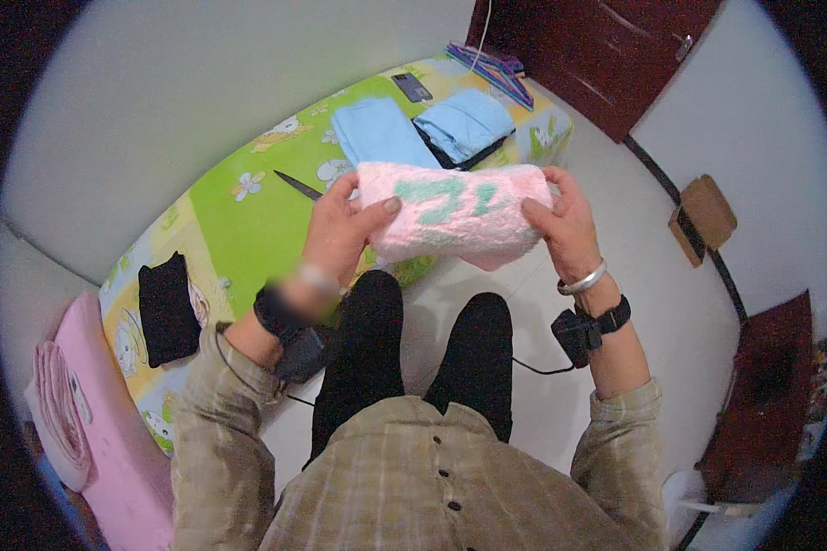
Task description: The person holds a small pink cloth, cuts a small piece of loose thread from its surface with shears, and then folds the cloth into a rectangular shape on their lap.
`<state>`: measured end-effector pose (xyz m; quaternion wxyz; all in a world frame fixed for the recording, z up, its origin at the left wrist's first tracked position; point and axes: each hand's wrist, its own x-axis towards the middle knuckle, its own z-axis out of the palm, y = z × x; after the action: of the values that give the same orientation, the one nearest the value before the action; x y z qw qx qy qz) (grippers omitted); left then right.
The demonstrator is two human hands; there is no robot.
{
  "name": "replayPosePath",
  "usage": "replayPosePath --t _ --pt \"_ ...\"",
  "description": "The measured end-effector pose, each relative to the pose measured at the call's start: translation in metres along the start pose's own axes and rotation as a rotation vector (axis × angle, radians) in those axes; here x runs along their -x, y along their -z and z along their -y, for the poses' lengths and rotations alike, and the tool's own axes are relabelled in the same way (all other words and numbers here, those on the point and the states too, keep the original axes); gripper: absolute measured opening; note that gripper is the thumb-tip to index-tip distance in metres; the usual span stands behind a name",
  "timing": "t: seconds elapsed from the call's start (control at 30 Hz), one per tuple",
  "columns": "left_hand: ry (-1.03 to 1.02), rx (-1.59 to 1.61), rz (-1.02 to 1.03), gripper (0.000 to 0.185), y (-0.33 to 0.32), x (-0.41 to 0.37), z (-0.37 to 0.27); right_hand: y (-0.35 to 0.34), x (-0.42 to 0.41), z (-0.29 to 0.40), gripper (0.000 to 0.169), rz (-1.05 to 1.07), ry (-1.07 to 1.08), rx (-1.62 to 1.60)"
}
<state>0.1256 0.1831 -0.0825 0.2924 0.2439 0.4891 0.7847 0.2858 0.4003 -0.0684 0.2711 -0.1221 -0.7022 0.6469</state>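
My left hand (348,224) and my right hand (565,219) hold a folded pink fluffy cloth (455,213) with green patches, one hand at each end, thumbs on top. The cloth is in the air over the edge of a bed with a green and yellow cartoon-print cover (241,227). Just beyond it lie a folded light blue cloth (375,131) and a second light blue folded cloth (468,124), which rests on a black one. A dark pointed blade (296,184) lies near my left hand, its other end hidden behind that hand.
A smartphone (411,88) and several plastic hangers (493,72) lie at the bed's far end. Nearer on the left are a folded black garment (169,310) and a rolled pink cloth (62,406). An open cardboard box (703,217) stands by the right wall, beyond a brown door (613,62).
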Motion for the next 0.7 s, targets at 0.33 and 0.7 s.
replayPosePath --t 0.33,0.7 --pt "-0.111 -0.116 0.427 0.050 -0.029 -0.005 -0.034 0.027 0.019 0.041 0.030 -0.066 0.090 0.141" --pt "-0.196 -0.385 0.616 0.045 -0.057 0.013 -0.071 0.056 0.019 0.040 0.034 0.026 0.039 -0.096"
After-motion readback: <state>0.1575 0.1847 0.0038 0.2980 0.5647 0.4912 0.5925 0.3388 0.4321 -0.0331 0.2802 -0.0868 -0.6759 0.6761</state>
